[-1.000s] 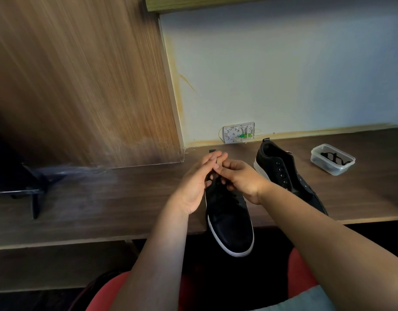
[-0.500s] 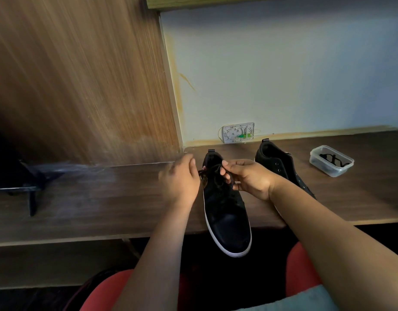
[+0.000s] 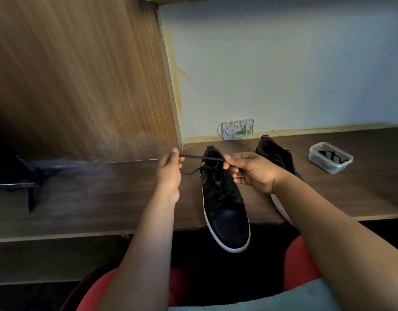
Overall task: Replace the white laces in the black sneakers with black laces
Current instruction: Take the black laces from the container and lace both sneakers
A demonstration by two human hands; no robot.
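- The left hand (image 3: 169,176) is raised above the counter (image 3: 92,198), its thumb and fingers pinching one end of a black lace (image 3: 202,157).
- The right hand (image 3: 249,170) is raised just right of the near sneaker's collar, fingers curled, pinching the same lace at its other side.
- Between the two hands the lace runs in a nearly straight, taut line, slightly above the heel opening of the near sneaker (image 3: 225,205).
- A second strand of the lace droops below the left hand and leads down to the eyelets of that sneaker.
- The near sneaker is black with a white sole; it lies on the counter with its heel toward the wall and its toe overhanging the counter's front edge, toward the person.
- Black lacing crosses its tongue area; how many eyelets are threaded is too dark to tell.
- The second sneaker (image 3: 276,153), also black, lies just right of the first, partly hidden behind the right hand and forearm.
- Farther right on the counter, well apart from the sneakers, stands a clear plastic container (image 3: 330,157) with something dark and stringy inside.
- A white wall socket (image 3: 237,129) sits on the wall behind the sneakers.
- A wood panel (image 3: 81,75) rises behind the left part of the counter.
- At the far left, a dark stand (image 3: 32,182) rests on the counter.
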